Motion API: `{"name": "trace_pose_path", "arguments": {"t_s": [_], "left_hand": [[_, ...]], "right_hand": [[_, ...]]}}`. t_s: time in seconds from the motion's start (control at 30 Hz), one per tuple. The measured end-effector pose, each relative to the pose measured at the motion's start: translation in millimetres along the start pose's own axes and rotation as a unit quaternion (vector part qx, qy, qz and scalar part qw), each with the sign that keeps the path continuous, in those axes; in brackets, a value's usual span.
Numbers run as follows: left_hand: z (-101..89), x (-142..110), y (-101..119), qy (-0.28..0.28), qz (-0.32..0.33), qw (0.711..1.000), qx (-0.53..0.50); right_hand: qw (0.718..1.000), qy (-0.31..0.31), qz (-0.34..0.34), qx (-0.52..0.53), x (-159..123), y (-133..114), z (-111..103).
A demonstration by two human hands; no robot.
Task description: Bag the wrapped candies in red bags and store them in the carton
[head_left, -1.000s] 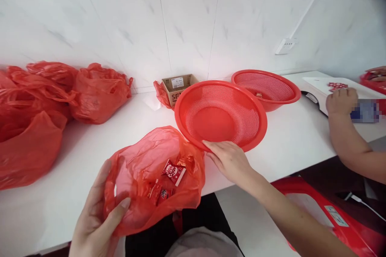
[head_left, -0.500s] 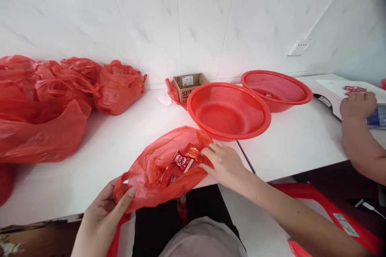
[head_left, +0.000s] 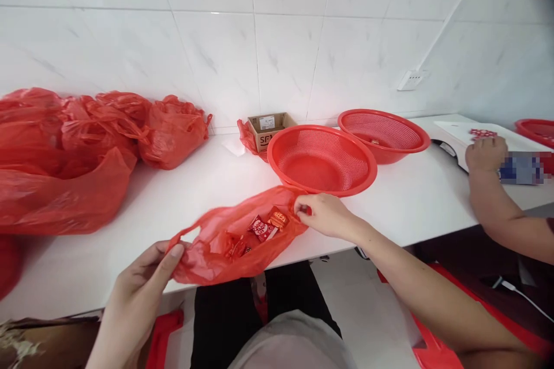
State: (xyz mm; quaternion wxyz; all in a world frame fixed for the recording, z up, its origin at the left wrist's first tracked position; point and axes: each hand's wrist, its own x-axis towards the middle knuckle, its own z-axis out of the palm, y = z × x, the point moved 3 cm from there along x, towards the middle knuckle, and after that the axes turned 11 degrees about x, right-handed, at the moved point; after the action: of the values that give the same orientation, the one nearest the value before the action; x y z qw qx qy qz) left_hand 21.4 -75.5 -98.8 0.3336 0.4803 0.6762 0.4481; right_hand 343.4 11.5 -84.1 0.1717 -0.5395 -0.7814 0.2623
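A thin red plastic bag [head_left: 225, 242] lies stretched on the white counter [head_left: 173, 202] in front of me, with several red wrapped candies [head_left: 262, 228] inside. My left hand [head_left: 142, 279] pinches the bag's near left edge by its handle. My right hand [head_left: 324, 213] pinches the bag's right edge, close to the front rim of an empty red mesh basket [head_left: 322, 158].
A second red mesh basket [head_left: 383, 132] stands behind the first, with a small cardboard box [head_left: 268, 127] to their left. Full red bags [head_left: 64, 150] pile at the left. Another person's hand [head_left: 487, 153] rests by a white tray [head_left: 459, 132] at the right.
My right hand left the basket's rim and took hold of the bag's right edge. The bag went from bunched up to pulled flat between both hands.
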Motion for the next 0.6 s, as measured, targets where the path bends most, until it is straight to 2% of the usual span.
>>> {"name": "trace_pose_path", "arguments": {"t_s": [0.1,0.2,0.3,0.4,0.5,0.6], "left_hand": [[-4.6,4,9,0.023,0.024,0.999,-0.040],[-4.5,3,17,0.021,0.027,0.996,-0.086],[-5.0,1,25,0.022,0.038,0.991,-0.130],[-4.2,-1,29,0.025,0.043,0.988,-0.149],[0.6,-3,30,0.009,0.040,0.989,-0.144],[4.8,-5,32,0.006,0.044,0.987,-0.155]], "right_hand": [[0.996,0.030,-0.050,0.069,-1,-15,-12],[0.994,0.024,-0.068,0.080,-1,-15,-10],[0.998,-0.048,-0.035,0.007,-3,-4,3],[0.990,-0.123,-0.006,-0.068,-4,7,19],[0.984,-0.139,0.024,-0.111,-3,12,25],[0.982,-0.170,0.028,-0.073,-4,12,26]]}}
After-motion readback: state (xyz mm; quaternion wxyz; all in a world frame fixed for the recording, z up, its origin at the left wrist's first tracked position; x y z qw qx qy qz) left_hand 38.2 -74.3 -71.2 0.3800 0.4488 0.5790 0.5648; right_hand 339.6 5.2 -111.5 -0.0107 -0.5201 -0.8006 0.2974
